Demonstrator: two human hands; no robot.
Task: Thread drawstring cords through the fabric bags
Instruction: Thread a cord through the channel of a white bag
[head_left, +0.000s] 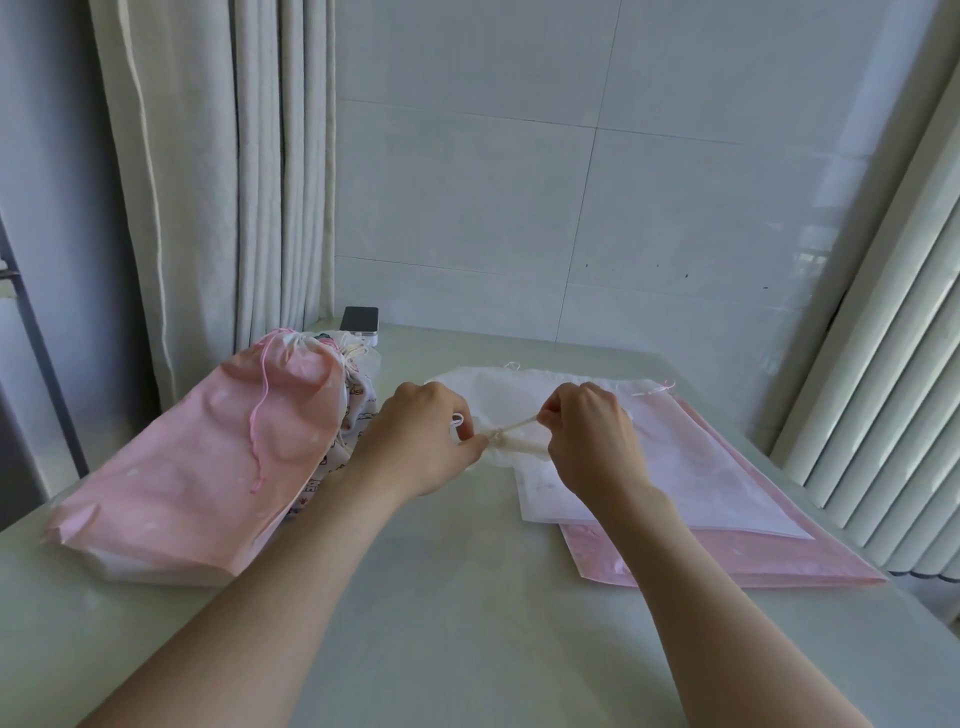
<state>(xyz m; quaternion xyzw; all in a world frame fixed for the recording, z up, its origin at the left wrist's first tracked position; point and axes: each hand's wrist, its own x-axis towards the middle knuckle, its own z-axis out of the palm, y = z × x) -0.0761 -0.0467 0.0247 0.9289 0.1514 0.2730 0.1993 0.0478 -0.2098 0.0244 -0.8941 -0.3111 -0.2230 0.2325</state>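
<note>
Fingers (477, 447) of left hand (421, 441), right hand (592, 441) pinch one cream cord (519, 427) over one white bag (675, 467) (two cinched bags (208, 467) left)

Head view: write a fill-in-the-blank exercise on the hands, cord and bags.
The left hand and right hand pinch the cream cord above a flat fabric bag coloured ____.
That bag lies on a stack of flat bags coloured ____.
The stuffed pink drawstring bag lies on the person's ____ side.
Missing: white; pink; left.
</note>
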